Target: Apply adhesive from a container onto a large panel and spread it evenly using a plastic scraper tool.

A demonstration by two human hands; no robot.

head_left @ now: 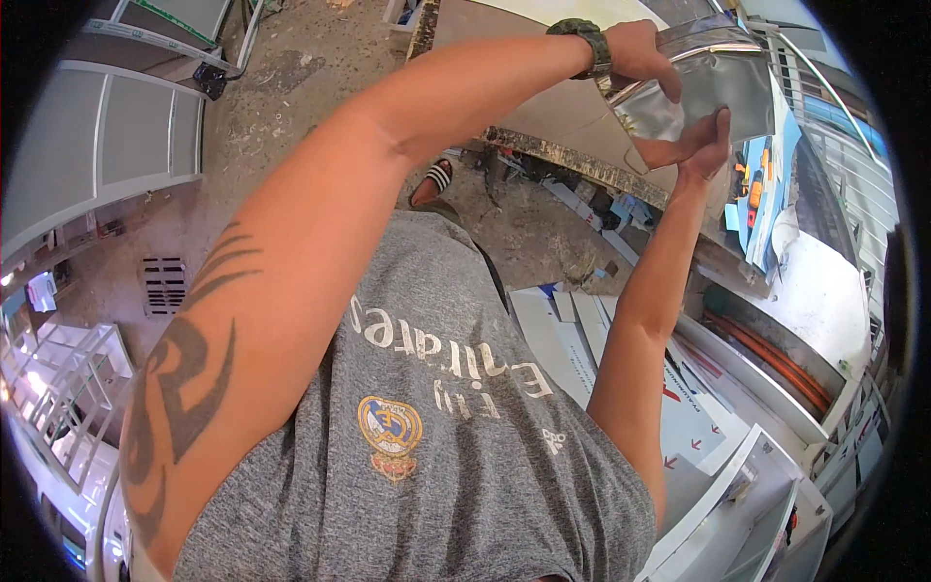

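A mirror-bright sheet [742,92], seemingly metal, is held over the far right part of a work table; its surface shows reflections. My left hand [635,56], a dark watch on its wrist, grips the sheet by its far left edge. At the near edge, my right hand [708,147] holds the sheet, thumb extended along it. Some of the fingers of both hands are hidden or blend with reflections. Close to my right hand, orange-and-black tools [754,189] lie on blue-white strips [776,209].
The work table [543,107] has a worn, stained front edge. Below it lie offcuts [582,209] on the floor, with flat white panels [572,330] to my right. A white box-like frame [722,504] stands lower right. Grey panels [126,136] and white metal frames [82,407] stand left.
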